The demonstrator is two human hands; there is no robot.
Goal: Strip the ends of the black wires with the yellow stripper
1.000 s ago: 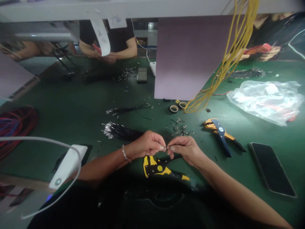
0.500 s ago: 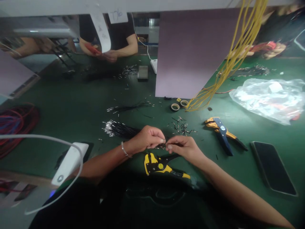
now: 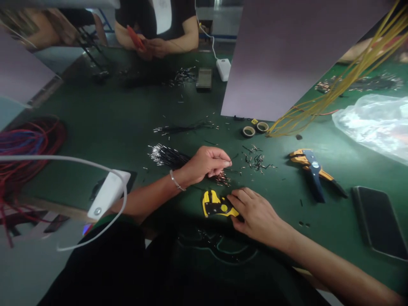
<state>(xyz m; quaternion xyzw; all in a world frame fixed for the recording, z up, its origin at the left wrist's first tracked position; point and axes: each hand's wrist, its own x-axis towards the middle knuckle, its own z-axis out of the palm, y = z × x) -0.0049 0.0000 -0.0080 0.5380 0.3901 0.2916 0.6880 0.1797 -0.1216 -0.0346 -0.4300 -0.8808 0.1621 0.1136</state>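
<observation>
My left hand (image 3: pixel 207 165) pinches a thin black wire (image 3: pixel 235 157) between thumb and fingertips; most of that wire is hidden by the hand. Beneath this hand lies a bundle of black wires (image 3: pixel 170 157), silvery ends to the left and coppery ends showing at the right. My right hand (image 3: pixel 256 216) is closed over the handles of a yellow-and-black wire stripper (image 3: pixel 213 208), which rests on the green table with its jaws to the left. Short black wire scraps (image 3: pixel 257 161) are scattered to the right of my left hand.
An orange-and-blue wire stripper (image 3: pixel 314 168) and a phone (image 3: pixel 379 221) lie at right. Two tape rolls (image 3: pixel 248 131) sit below a hanging panel (image 3: pixel 287 63). Yellow wires (image 3: pixel 350 95) dangle nearby. A white device with a cable (image 3: pixel 110 193) stands left. A co-worker's hands (image 3: pixel 156 47) hold a red tool opposite.
My right hand has left my left fingertips and come down onto the yellow wire stripper's handles. My left hand stays above the bundle, pinching the wire. The whole view has shifted.
</observation>
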